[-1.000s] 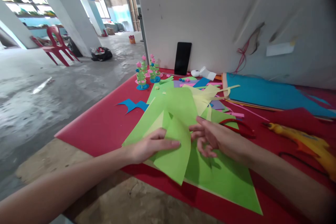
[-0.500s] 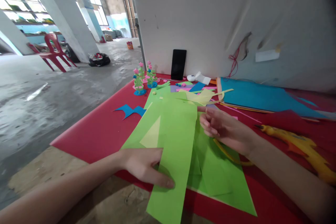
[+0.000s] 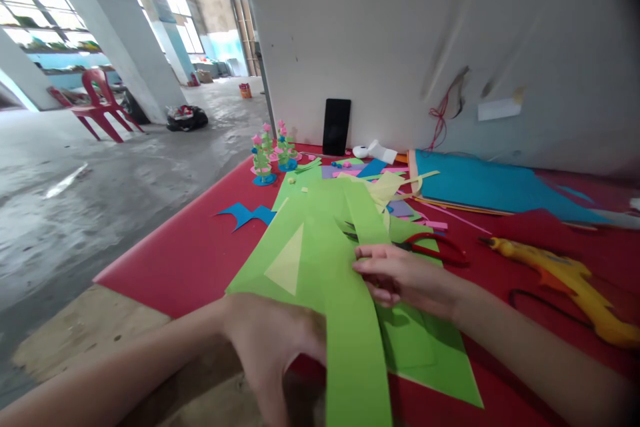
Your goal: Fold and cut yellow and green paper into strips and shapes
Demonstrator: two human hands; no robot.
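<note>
My right hand (image 3: 400, 277) is closed, its thumb and fingers pinching the right edge of a wide light green paper strip (image 3: 357, 353). The strip hangs down over the table's near edge, blurred in its upper part. At the strip's left side is my left hand (image 3: 280, 340), its thumb spread downward, apart from the strip, and its other fingers partly hidden behind it. Beneath lie larger green paper sheets (image 3: 435, 353). Scissors with red handles (image 3: 453, 250) rest just beyond my right hand; a green paper piece crosses their blades.
Small paper trees (image 3: 263, 163) stand at the back left near blue paper scraps (image 3: 245, 215). A phone (image 3: 337, 127) leans on the white board. To the right are blue sheets (image 3: 490, 177) and a yellow glue gun (image 3: 565, 273). A red chair (image 3: 103, 103) stands farther off.
My right hand has come nearer and now pinches the strip's edge. The strip's lower end has swung right. My left thumb has left the strip's face, and the scissors have come into view.
</note>
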